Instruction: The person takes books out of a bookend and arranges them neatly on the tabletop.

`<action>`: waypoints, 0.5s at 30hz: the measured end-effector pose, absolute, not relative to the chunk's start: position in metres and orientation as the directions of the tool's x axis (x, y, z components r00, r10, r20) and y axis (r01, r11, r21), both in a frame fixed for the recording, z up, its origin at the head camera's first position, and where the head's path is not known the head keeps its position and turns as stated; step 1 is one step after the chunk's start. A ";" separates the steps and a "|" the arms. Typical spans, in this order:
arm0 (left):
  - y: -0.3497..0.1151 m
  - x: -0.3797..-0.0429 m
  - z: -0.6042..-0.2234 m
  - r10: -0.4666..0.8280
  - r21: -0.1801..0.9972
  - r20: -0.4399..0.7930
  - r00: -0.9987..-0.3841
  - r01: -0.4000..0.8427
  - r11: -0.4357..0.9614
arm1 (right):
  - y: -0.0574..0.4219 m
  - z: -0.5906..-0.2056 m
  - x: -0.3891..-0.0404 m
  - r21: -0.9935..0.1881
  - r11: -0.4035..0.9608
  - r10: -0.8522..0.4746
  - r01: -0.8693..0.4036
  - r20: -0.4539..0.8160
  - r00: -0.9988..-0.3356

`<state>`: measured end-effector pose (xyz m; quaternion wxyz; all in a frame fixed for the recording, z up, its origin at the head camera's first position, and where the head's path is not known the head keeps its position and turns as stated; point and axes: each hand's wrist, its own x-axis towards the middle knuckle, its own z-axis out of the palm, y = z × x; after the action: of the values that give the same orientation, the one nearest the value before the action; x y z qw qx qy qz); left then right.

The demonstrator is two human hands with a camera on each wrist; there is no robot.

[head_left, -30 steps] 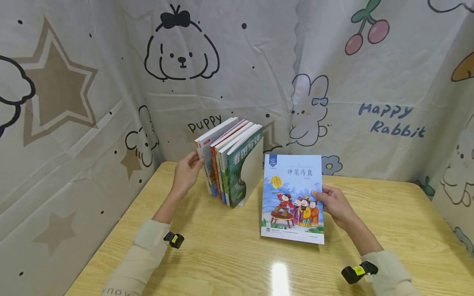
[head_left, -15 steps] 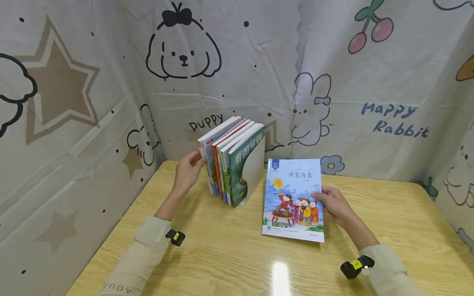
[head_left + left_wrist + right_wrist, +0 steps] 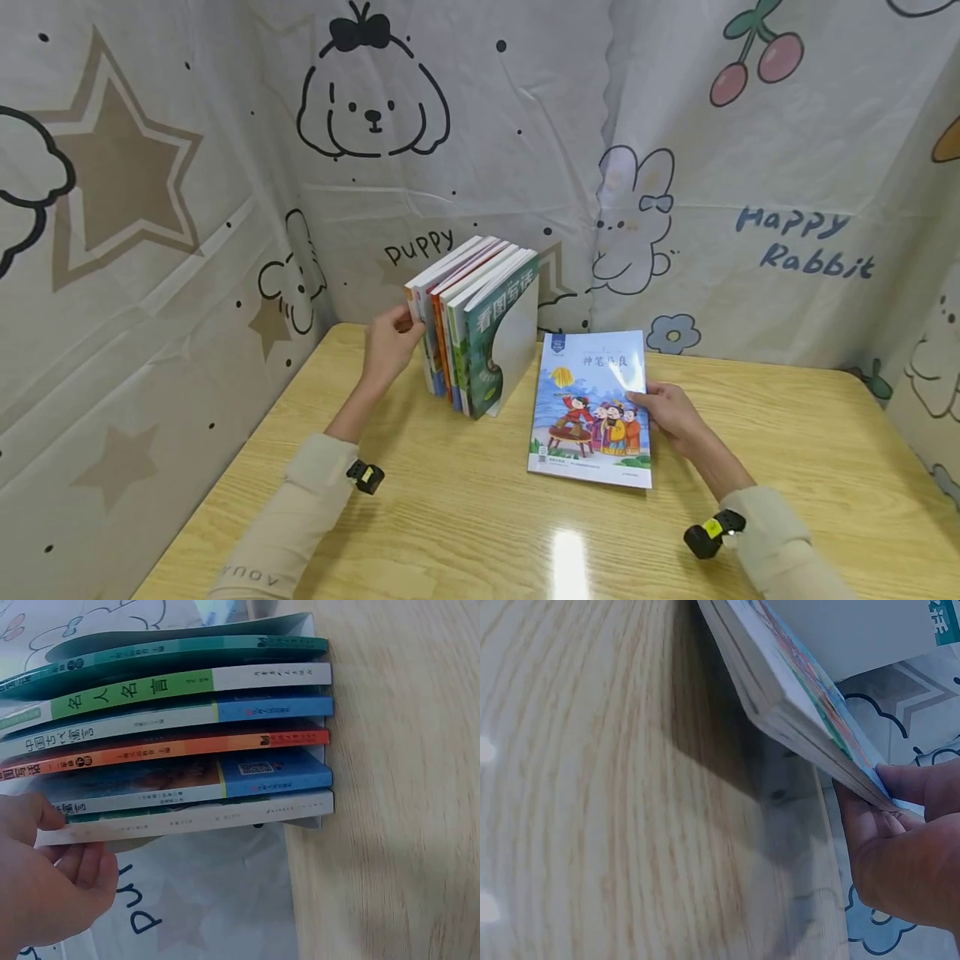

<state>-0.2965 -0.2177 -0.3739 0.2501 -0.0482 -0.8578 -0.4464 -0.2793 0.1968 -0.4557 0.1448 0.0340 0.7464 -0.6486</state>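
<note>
Wooden table (image 3: 465, 533) set into a corner hung with cartoon-print cloth (image 3: 675, 167). At about 11 o'clock from table centre, a row of upright books (image 3: 472, 325) stands leaning slightly left, held in a white bookend (image 3: 516, 350) whose plate shows at the right end. Left hand (image 3: 390, 350) is against the leftmost book of the row: thumb on the near edge, fingers curled loosely round the outer cover; the left wrist view shows the thumb (image 3: 34, 814) touching the lowest spine and the fingers (image 3: 86, 866) tucked beneath it. Spines there run green, white-green, blue, orange, blue, white. Just right of the row, at about 1 o'clock, a picture book (image 3: 592, 408) with a blue illustrated cover, its far edge tilted up off the table and its near edge resting on the wood. Right hand (image 3: 667, 417) pinches the book's right edge, thumb on the cover, fingers underneath; the right wrist view confirms it, with the thumb (image 3: 919, 784) on top and the fingers (image 3: 870, 825) pressed together below the stacked pages (image 3: 780, 690). A small gap separates the book from the bookend.
</note>
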 end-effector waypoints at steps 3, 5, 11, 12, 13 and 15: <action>-0.217 -0.296 -0.375 -0.150 0.759 0.462 -0.874 0.303 0.576 | 0.196 -0.458 -0.282 -0.953 0.184 -0.122 0.242 -0.267 -0.956; -0.216 -0.297 -0.376 -0.156 0.781 0.451 -0.879 0.304 0.546 | 0.194 -0.460 -0.283 -0.948 0.214 -0.102 0.236 -0.262 -0.960; -0.214 -0.298 -0.382 -0.179 0.824 0.425 -0.887 0.297 0.482 | 0.192 -0.466 -0.288 -0.925 0.309 -0.067 0.223 -0.255 -0.965; -0.214 -0.298 -0.383 -0.186 0.825 0.426 -0.885 0.296 0.482 | 0.192 -0.467 -0.288 -0.918 0.326 -0.058 0.227 -0.259 -0.964; -0.214 -0.299 -0.383 -0.192 0.823 0.431 -0.882 0.297 0.484 | 0.192 -0.467 -0.289 -0.910 0.344 -0.052 0.229 -0.263 -0.963; -0.214 -0.299 -0.384 -0.203 0.822 0.441 -0.874 0.303 0.482 | 0.191 -0.467 -0.290 -0.897 0.373 -0.038 0.238 -0.271 -0.962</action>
<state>-0.2992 -0.2136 -0.3840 0.2487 -0.0303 -0.8241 -0.5081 -0.2897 0.1911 -0.4675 0.1238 0.0609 0.8194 -0.5564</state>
